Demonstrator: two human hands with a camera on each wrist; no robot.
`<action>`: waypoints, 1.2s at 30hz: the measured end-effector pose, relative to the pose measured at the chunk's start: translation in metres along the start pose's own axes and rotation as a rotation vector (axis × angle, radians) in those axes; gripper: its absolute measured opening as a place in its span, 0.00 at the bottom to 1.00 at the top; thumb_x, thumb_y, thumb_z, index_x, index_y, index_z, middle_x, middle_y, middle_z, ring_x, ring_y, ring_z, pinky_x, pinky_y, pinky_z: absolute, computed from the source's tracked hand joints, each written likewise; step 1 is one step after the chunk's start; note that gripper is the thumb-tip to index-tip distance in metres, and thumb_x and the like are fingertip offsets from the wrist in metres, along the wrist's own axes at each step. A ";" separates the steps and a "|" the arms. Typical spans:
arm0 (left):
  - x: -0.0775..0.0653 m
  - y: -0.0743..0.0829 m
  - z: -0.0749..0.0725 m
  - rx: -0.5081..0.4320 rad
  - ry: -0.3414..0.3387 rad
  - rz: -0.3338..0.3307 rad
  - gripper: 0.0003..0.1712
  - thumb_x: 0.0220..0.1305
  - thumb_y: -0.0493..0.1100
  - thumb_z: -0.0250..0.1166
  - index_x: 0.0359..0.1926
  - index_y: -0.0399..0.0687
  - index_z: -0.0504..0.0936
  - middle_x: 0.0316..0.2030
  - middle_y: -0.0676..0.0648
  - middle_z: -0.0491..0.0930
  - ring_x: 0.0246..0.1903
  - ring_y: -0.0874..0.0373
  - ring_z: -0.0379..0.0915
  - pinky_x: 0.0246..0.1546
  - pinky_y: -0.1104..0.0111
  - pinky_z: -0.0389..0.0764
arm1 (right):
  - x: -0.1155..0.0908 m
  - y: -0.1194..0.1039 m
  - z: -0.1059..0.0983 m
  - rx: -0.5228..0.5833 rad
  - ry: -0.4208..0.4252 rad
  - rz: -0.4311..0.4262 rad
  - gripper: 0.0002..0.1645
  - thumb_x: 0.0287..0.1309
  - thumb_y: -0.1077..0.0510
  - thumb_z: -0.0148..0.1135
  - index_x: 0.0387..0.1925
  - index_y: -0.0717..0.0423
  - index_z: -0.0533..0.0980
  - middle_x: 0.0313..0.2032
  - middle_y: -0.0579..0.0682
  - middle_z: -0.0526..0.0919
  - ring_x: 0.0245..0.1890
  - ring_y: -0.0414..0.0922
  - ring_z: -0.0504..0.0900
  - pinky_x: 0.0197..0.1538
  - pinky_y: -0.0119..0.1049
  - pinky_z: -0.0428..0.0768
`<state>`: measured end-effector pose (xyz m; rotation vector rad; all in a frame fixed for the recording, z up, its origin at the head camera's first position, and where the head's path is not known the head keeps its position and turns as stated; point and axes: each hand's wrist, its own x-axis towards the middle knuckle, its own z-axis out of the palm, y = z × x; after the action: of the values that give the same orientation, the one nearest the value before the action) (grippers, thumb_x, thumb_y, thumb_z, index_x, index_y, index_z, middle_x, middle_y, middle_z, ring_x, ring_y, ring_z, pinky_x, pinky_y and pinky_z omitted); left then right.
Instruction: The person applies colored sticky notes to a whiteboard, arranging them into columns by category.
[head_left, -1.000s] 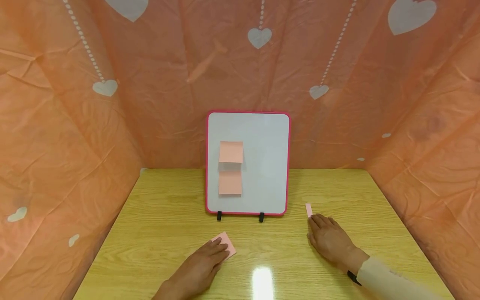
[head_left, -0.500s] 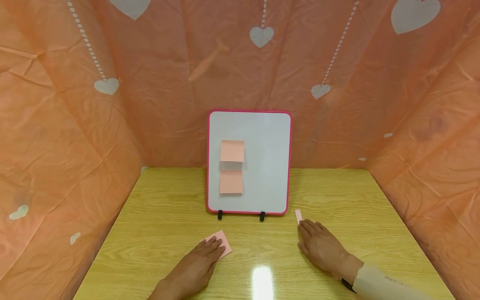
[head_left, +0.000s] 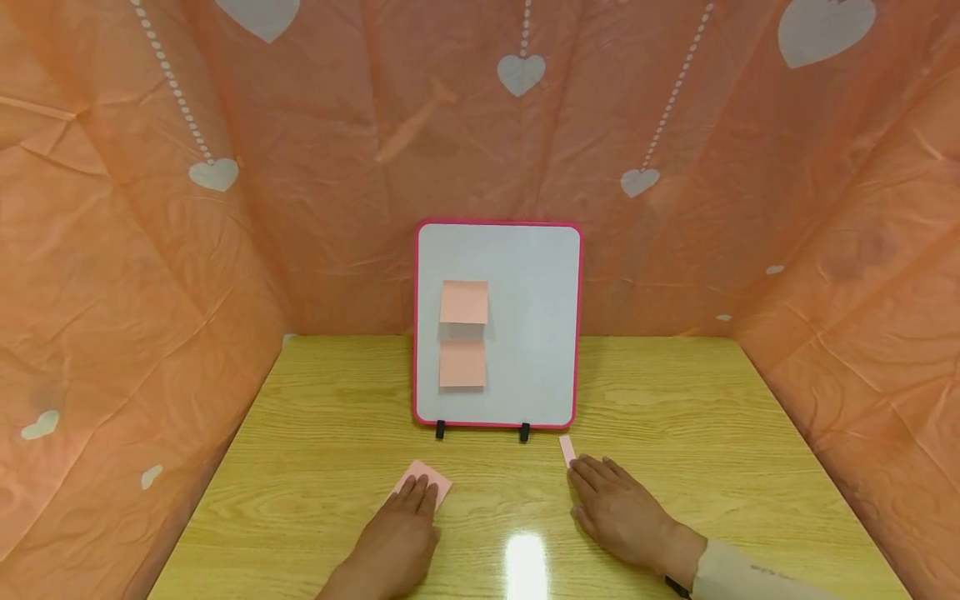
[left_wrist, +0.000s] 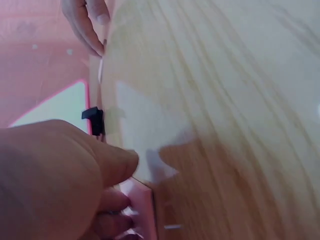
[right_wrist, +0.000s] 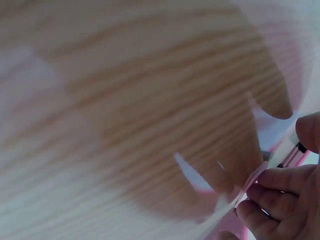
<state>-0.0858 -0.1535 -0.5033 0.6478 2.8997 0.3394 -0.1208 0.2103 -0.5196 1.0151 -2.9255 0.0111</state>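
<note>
My left hand [head_left: 399,533] lies with its fingertips on a square pink sticky note pad [head_left: 444,482] at the front left of the table. In the left wrist view the pad's edge [left_wrist: 146,207] shows below the thumb, fingers on its top. My right hand [head_left: 622,512] rests its fingertips on the near end of a narrow pink strip of sticky notes [head_left: 567,450], just in front of the board's right corner. In the right wrist view the fingers [right_wrist: 285,180] extend onto that strip [right_wrist: 255,176]. My fingers cover part of both pads.
A whiteboard [head_left: 532,333] with a pink frame stands upright on black feet [head_left: 524,432]. On its left half are an upper pink sticky note [head_left: 464,302] and a lower sticky note [head_left: 462,364]. An orange cloth [head_left: 337,208] with white hearts surrounds the wooden table [head_left: 337,400].
My right hand has slid the pink strip left and toward me. My left hand has turned the square pad and shifted it slightly left. The whiteboard notes have stayed put.
</note>
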 end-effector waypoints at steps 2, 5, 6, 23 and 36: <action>0.001 0.003 -0.001 0.016 -0.002 -0.010 0.33 0.76 0.45 0.63 0.70 0.24 0.72 0.71 0.26 0.70 0.74 0.31 0.65 0.73 0.43 0.70 | 0.001 -0.004 0.000 0.001 -0.006 -0.011 0.32 0.78 0.46 0.57 0.70 0.65 0.75 0.70 0.59 0.77 0.72 0.57 0.75 0.73 0.58 0.74; 0.002 0.005 -0.002 0.016 -0.003 -0.034 0.33 0.75 0.45 0.64 0.70 0.24 0.72 0.71 0.26 0.70 0.73 0.31 0.66 0.71 0.39 0.71 | 0.003 -0.009 0.001 0.005 -0.027 -0.026 0.33 0.79 0.45 0.54 0.72 0.63 0.73 0.72 0.58 0.76 0.73 0.55 0.73 0.74 0.57 0.73; 0.002 0.004 -0.002 0.012 -0.003 -0.043 0.32 0.74 0.45 0.64 0.70 0.26 0.73 0.71 0.27 0.70 0.73 0.30 0.65 0.71 0.38 0.70 | 0.004 -0.011 0.001 0.004 -0.033 -0.032 0.33 0.80 0.44 0.54 0.72 0.62 0.73 0.72 0.57 0.76 0.74 0.55 0.73 0.74 0.57 0.73; 0.004 0.010 -0.004 -0.071 -0.067 -0.119 0.30 0.75 0.36 0.56 0.71 0.20 0.68 0.73 0.18 0.62 0.75 0.24 0.57 0.76 0.39 0.64 | 0.016 -0.036 0.007 -0.026 -0.016 -0.128 0.33 0.81 0.43 0.50 0.76 0.57 0.70 0.74 0.53 0.74 0.75 0.51 0.71 0.75 0.54 0.73; 0.013 0.028 -0.012 0.008 -0.112 -0.201 0.30 0.73 0.38 0.59 0.70 0.24 0.71 0.72 0.23 0.67 0.73 0.26 0.63 0.71 0.38 0.70 | 0.018 -0.051 0.008 -0.040 0.042 -0.177 0.31 0.82 0.44 0.49 0.74 0.56 0.72 0.72 0.52 0.76 0.72 0.50 0.75 0.71 0.52 0.77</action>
<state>-0.0891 -0.1253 -0.4861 0.3587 2.8278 0.2574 -0.1034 0.1590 -0.5273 1.2473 -2.7759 -0.0322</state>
